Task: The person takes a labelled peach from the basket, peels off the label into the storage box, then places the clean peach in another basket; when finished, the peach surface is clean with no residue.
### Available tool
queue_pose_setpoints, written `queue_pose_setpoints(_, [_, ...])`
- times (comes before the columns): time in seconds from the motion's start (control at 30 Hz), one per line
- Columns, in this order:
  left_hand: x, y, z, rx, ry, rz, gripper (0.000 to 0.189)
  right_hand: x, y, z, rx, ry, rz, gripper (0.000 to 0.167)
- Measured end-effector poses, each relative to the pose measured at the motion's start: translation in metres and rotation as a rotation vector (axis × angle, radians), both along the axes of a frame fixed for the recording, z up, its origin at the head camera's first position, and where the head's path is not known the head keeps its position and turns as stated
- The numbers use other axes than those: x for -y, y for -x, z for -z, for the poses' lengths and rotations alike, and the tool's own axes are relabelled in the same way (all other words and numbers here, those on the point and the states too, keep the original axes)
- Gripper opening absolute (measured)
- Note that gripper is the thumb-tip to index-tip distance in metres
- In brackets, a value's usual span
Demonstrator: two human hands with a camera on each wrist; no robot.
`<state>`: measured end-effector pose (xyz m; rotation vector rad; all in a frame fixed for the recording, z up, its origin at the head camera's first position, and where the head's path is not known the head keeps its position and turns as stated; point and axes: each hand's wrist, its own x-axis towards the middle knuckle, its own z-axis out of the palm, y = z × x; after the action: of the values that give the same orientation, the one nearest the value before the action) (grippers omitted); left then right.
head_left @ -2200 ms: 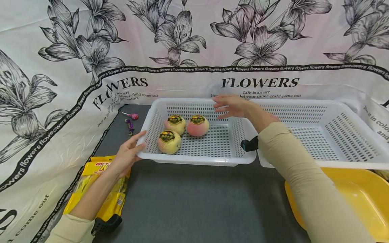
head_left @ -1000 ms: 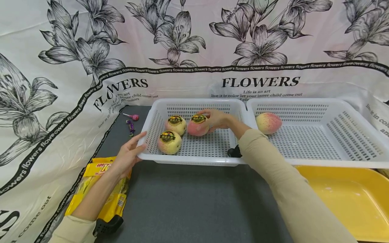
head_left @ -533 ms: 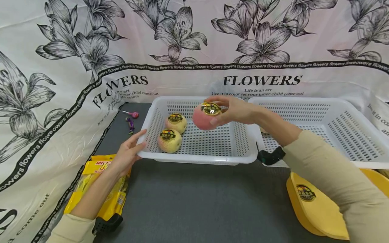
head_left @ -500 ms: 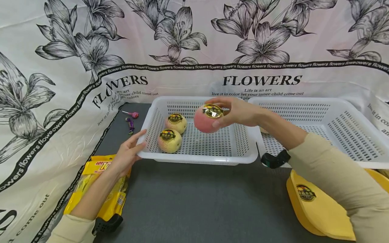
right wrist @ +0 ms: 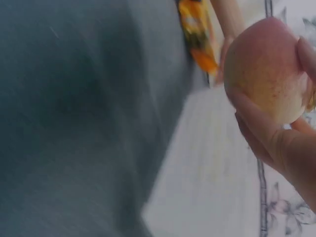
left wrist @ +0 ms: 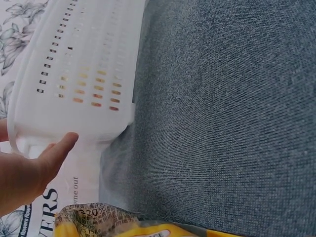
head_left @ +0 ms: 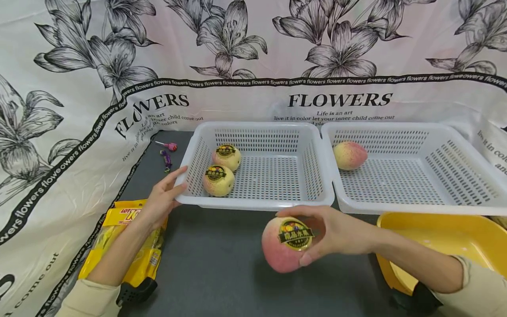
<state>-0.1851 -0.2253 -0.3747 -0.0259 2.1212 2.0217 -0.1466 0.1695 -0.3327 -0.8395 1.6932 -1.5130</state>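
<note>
Head view shows the right hand (head_left: 340,233) holding a pink peach (head_left: 286,245) above the dark grey surface (head_left: 222,273), just in front of the left white basket (head_left: 253,203); its fingers (head_left: 306,259) and thumb curl round the fruit, with the gold-and-black sticker (head_left: 295,234) facing up. The right wrist view, though blurred, agrees: the peach (right wrist: 266,69) sits cupped in the fingers (right wrist: 256,118). The left hand (head_left: 160,203) rests with straight fingers against the near left corner of that basket, thumb on the rim, gripping nothing; the left wrist view shows the thumb (left wrist: 57,153) just at the basket wall (left wrist: 74,94). Two yellowish peaches (head_left: 218,179) lie in the left basket, near its left wall, and one pink peach (head_left: 350,155) lies in the right white basket (head_left: 416,204). A yellow tray (head_left: 443,233) sits at the right, a yellow snack bag (head_left: 126,246) under the left forearm, and two sweets (head_left: 168,152) by the cloth backdrop. By my reading the step in hand is carrying a lifted peach away from the left basket. The next move calls for a steady hold while a spot is chosen, then lowering the fruit before the fingers loosen, so it does not roll
</note>
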Motion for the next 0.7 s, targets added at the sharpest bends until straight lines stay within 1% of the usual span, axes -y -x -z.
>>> queue_pose_setpoints(0.13, [0.000, 0.000, -0.001, 0.002, -0.002, -0.003, 0.055, -0.002, -0.018, 0.024, 0.011, 0.019, 0.014, 0.071])
queue_pose_setpoints(0.27, [0.000, 0.001, -0.002, 0.001, 0.003, -0.004, 0.055, -0.004, -0.027, 0.048, -0.062, -0.054, 0.083, 0.072])
queue_pose_setpoints(0.37, [0.000, 0.001, -0.002, 0.003, 0.010, -0.003, 0.055, -0.007, -0.029, 0.060, -0.108, -0.120, 0.135, 0.073])
queue_pose_setpoints(0.47, [0.000, 0.001, -0.003, 0.010, 0.012, -0.002, 0.055, -0.008, -0.031, 0.066, -0.128, -0.152, 0.154, 0.073])
queue_pose_setpoints(0.57, [0.000, 0.001, -0.004, 0.015, 0.022, 0.000, 0.055, -0.009, -0.031, 0.067, -0.117, -0.157, 0.155, 0.073])
queue_pose_setpoints(0.63, [0.000, 0.001, -0.007, 0.011, 0.056, -0.016, 0.057, -0.008, -0.031, 0.067, -0.095, -0.156, 0.156, 0.073])
queue_pose_setpoints(0.67, [-0.001, 0.001, -0.009, 0.001, 0.082, -0.032, 0.059, -0.008, -0.031, 0.067, -0.082, -0.157, 0.158, 0.073])
queue_pose_setpoints(0.7, [-0.001, 0.001, -0.011, -0.024, 0.113, -0.056, 0.060, -0.008, -0.031, 0.067, -0.072, -0.159, 0.160, 0.073])
